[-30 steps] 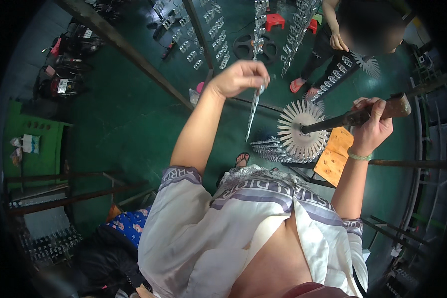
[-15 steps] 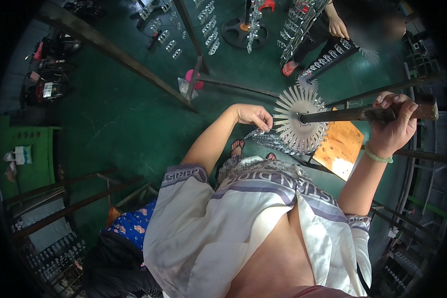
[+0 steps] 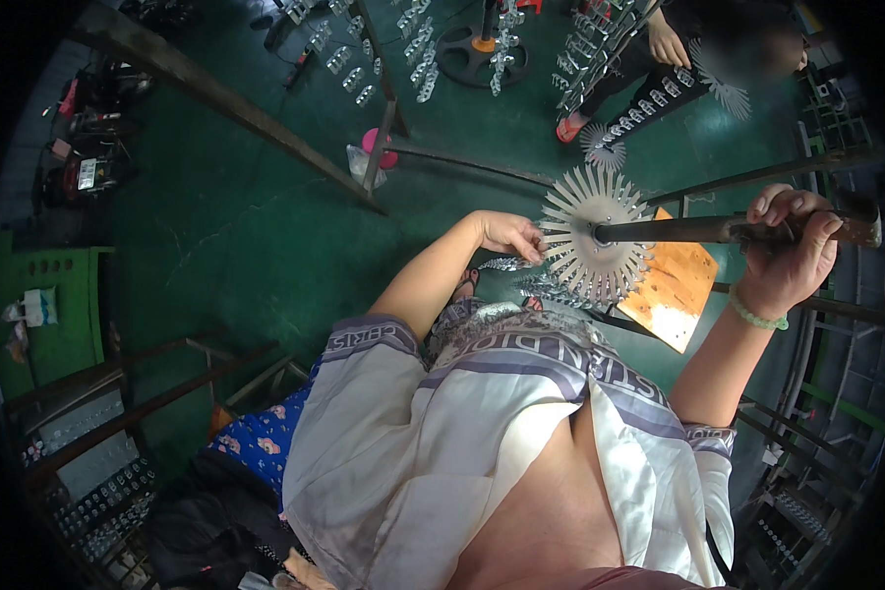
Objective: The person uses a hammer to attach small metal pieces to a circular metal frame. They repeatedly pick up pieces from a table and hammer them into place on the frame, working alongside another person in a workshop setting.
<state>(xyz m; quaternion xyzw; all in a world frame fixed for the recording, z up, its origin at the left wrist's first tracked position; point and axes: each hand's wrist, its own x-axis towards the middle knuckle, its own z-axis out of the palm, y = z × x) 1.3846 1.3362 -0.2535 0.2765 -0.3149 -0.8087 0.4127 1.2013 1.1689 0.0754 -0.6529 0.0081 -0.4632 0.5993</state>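
Slotted metal disc [image 3: 586, 260] sits mid-view on the end of a dark pole [image 3: 674, 230], the left hand [image 3: 510, 235] at its left rim with fingers curled together — can't tell if anything's pinched — and the right hand [image 3: 789, 236] wrapped round the pole near its other end. Shiny metal strands [image 3: 553, 288] bunch below the rim and could tangle or drop if badly seated; a slack right grip might tip the disc toward the wooden board [image 3: 674, 285] beyond.
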